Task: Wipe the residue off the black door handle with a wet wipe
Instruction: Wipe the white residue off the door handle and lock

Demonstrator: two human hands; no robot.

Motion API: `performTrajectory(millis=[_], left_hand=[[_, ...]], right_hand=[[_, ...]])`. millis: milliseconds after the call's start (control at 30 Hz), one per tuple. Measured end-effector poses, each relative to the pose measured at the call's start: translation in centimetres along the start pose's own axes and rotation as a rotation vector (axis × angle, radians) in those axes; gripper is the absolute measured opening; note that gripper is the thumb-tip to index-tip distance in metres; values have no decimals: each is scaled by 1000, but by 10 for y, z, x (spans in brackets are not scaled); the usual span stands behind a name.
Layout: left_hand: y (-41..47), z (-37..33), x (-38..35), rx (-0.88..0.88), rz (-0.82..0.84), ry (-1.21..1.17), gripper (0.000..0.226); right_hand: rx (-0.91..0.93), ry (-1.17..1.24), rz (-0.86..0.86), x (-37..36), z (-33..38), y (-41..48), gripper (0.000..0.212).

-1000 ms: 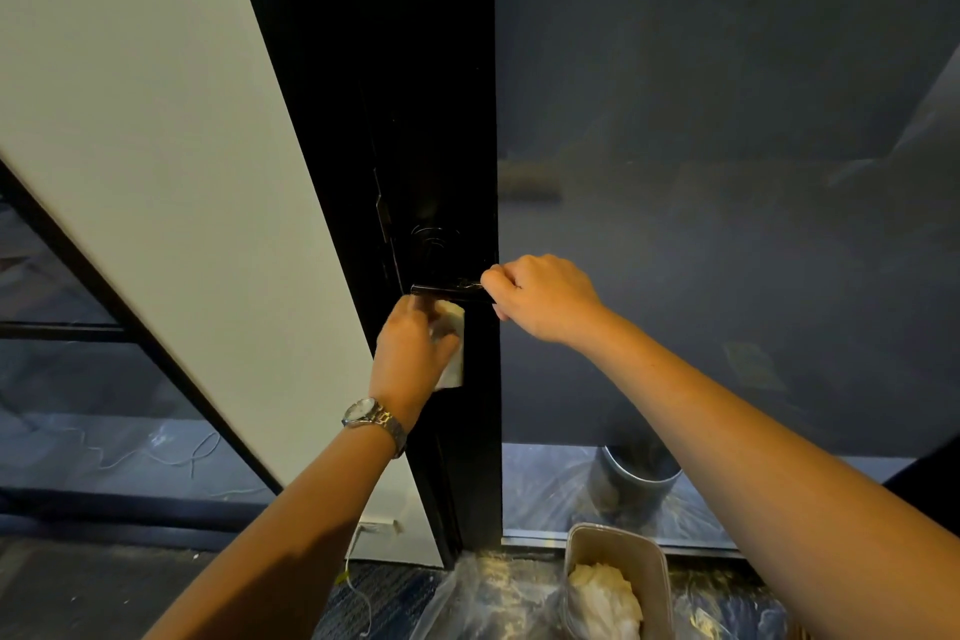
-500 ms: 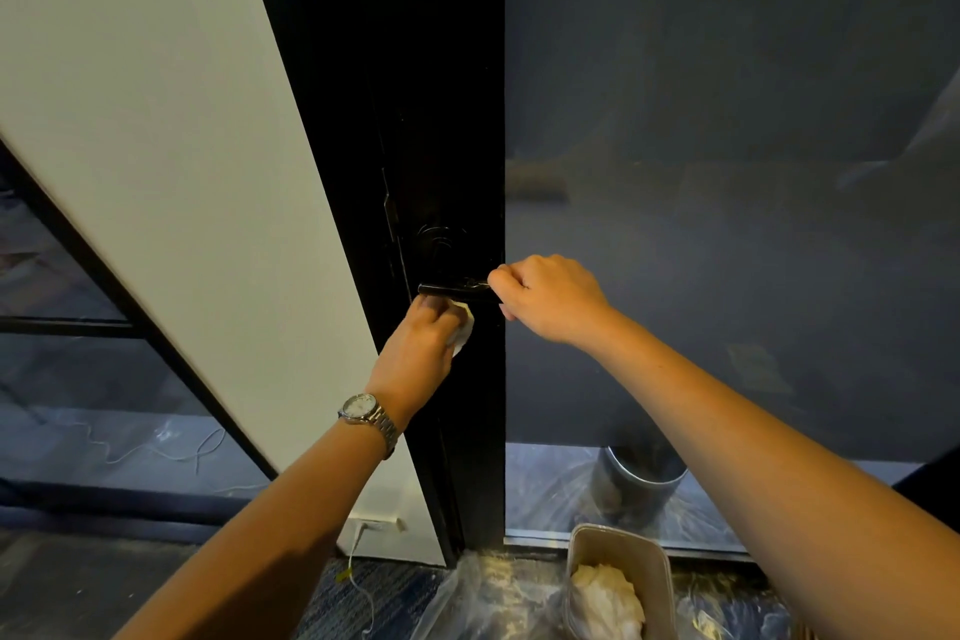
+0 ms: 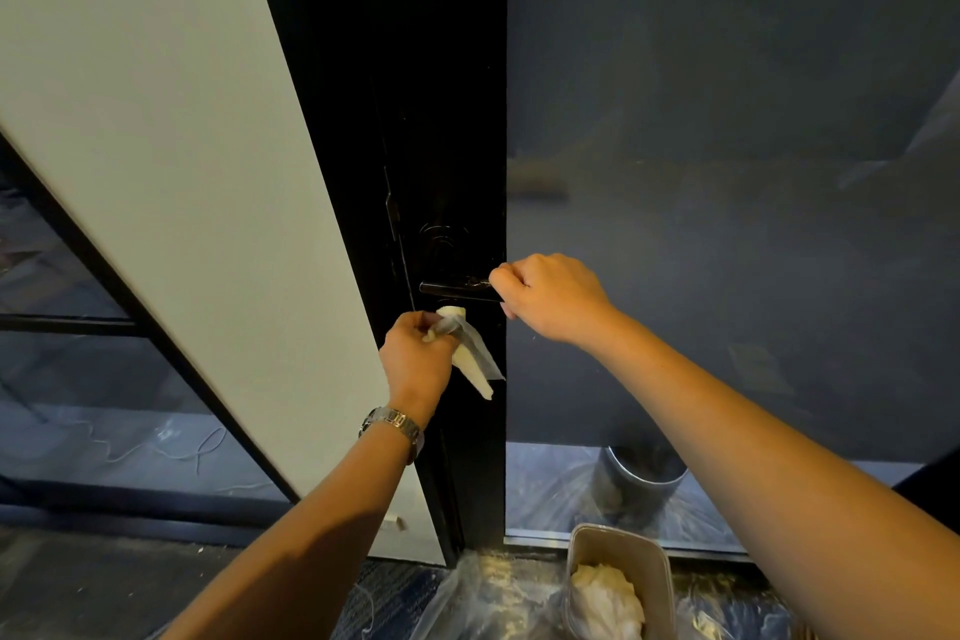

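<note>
The black door handle juts out level from the black door stile, with pale residue near its right end. My right hand is closed around that right end. My left hand, a metal watch on its wrist, sits just below the handle's left part and pinches a white wet wipe. The wipe hangs down to the right, apart from the handle.
A white wall panel stands to the left, dark glass to the right. On the floor below lie a beige tub holding white wipes, crinkled plastic sheeting and a dark bin behind the glass.
My left hand has dropped slightly away from the handle's underside, and the wipe now dangles loose below it. My right hand stays on the handle's end.
</note>
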State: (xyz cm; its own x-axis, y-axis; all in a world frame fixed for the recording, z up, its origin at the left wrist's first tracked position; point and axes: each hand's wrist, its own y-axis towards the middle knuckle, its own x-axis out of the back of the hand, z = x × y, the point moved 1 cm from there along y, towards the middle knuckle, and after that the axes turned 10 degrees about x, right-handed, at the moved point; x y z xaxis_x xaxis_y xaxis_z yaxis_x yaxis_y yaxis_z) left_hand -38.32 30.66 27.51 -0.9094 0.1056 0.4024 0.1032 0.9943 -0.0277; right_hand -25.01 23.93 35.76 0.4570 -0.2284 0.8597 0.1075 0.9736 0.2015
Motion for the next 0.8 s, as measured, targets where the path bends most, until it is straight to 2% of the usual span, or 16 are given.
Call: performTrajectory(millis=[100,267,433,600,633,733,800], left_hand=[[-4,-3,1,-150,-52,119,24],[-5,-7,2,-346,-30,243,36],[2,-3,-2,-489,23,437,30],[15,-1,11,-955,27,861,40],[19,0,14,-964,16,875,39],[15,-4,10,-798,3,823,33],[11,-6,-2,-801,-13,921,36]], right_hand=[[1,2,0,0,0,0,51],[-11,9,-11,0,0,1,53],[-10,11,-9,-2,-2,2,53],[3,10,17,1,-1,0,52],[5,11,21,1,-1,0,51],[-2,15,12,0,-1,0,52],[-14,8,4,0,-1,1,52]])
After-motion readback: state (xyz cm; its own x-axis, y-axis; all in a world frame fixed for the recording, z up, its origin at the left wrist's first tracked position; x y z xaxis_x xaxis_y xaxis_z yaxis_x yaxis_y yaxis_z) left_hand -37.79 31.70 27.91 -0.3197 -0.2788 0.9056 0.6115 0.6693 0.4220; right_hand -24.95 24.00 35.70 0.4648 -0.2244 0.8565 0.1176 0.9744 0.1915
